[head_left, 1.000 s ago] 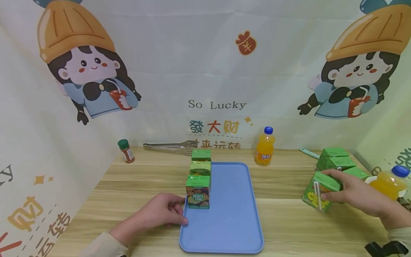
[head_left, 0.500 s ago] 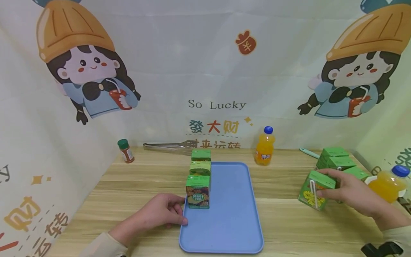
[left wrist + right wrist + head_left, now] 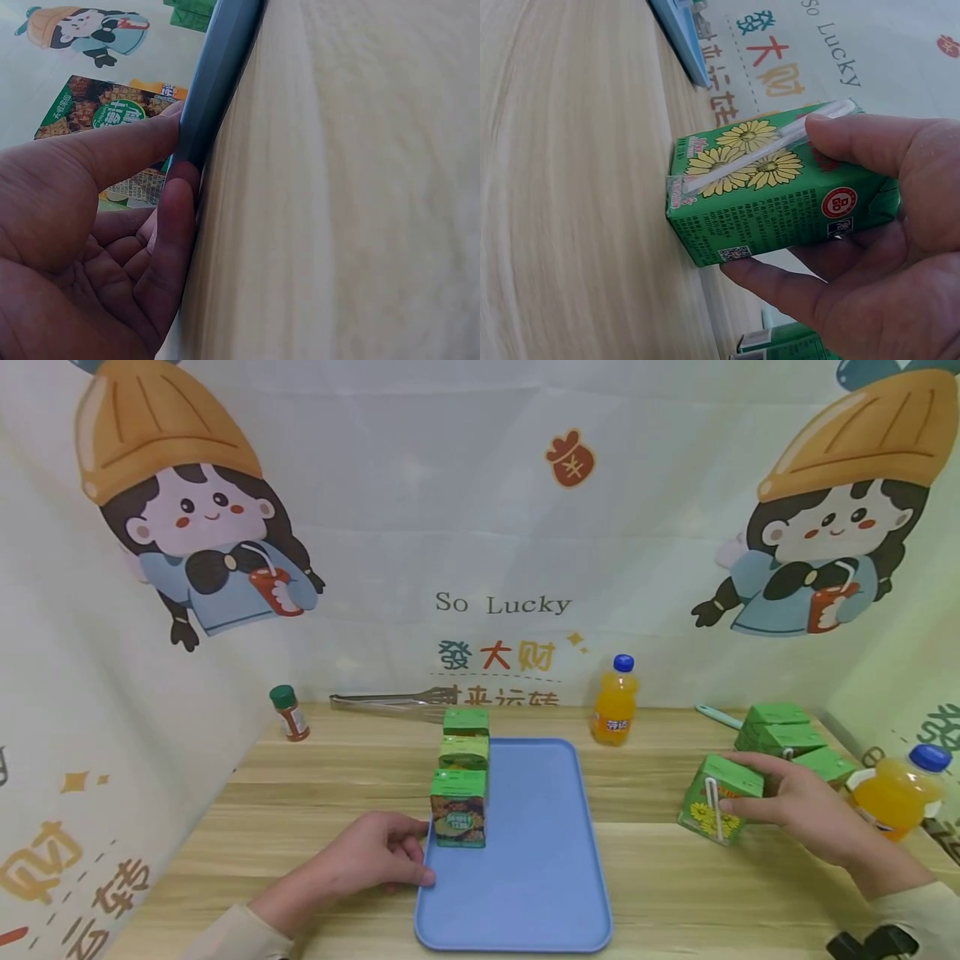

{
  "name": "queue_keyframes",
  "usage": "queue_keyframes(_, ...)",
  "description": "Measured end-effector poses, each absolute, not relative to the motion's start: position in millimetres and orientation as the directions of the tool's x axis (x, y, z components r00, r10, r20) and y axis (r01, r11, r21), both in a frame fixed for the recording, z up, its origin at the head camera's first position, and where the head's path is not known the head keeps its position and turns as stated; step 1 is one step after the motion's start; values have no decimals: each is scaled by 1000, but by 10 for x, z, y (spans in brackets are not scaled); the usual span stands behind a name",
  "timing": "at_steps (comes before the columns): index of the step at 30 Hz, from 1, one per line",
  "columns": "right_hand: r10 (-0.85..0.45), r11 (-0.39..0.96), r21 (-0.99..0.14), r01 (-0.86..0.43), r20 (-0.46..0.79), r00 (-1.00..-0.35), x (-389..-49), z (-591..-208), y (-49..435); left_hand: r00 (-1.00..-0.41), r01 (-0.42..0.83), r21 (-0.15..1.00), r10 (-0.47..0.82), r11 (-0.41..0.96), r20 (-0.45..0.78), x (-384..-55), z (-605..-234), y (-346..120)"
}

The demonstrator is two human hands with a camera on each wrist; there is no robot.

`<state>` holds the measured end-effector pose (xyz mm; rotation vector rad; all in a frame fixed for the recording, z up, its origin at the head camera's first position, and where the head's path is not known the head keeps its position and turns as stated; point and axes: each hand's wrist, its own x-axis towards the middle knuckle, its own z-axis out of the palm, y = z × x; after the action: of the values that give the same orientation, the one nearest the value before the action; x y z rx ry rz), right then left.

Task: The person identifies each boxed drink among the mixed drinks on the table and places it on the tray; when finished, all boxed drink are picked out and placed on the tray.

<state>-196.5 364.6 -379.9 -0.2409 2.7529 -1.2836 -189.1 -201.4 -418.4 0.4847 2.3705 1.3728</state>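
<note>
My right hand [image 3: 806, 806] holds a green drink carton [image 3: 705, 814] with yellow flowers and a white straw on its side. In the right wrist view that drink carton [image 3: 780, 214] is gripped between thumb and fingers, its bottom end close to the table. At the left edge of the blue tray [image 3: 532, 877], my left hand [image 3: 375, 856] pinches the rim. The left wrist view has the thumb on one side of the tray rim [image 3: 217, 75] and a finger on the other. A row of 3 green cartons [image 3: 459, 827] stands along the tray's left side.
Several more green cartons [image 3: 780, 739] stand at the right, beside an orange drink bottle [image 3: 900, 793]. Another orange bottle [image 3: 615, 710] is at the back. Metal tongs [image 3: 390, 700], a green-capped spice jar [image 3: 290, 714] and a pale green handle [image 3: 718, 717] lie along the back.
My right hand has carried the flowered drink carton leftward toward the tray, away from the other cartons. The left hand keeps its place on the tray rim.
</note>
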Motion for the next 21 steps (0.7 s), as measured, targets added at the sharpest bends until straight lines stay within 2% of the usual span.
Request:
queue_keyframes(14, -191, 590, -800, -111, -5, -982, -2019, -3813, 3463, -877, 90, 885, 457, 456, -146, -1877, -4193, -2008)
queue_keyframes(21, -227, 556, -816, -158, 33, -973, -2084, -3773, 3269, -878, 94, 882, 456, 461, -144, -1886, -4189, -2011)
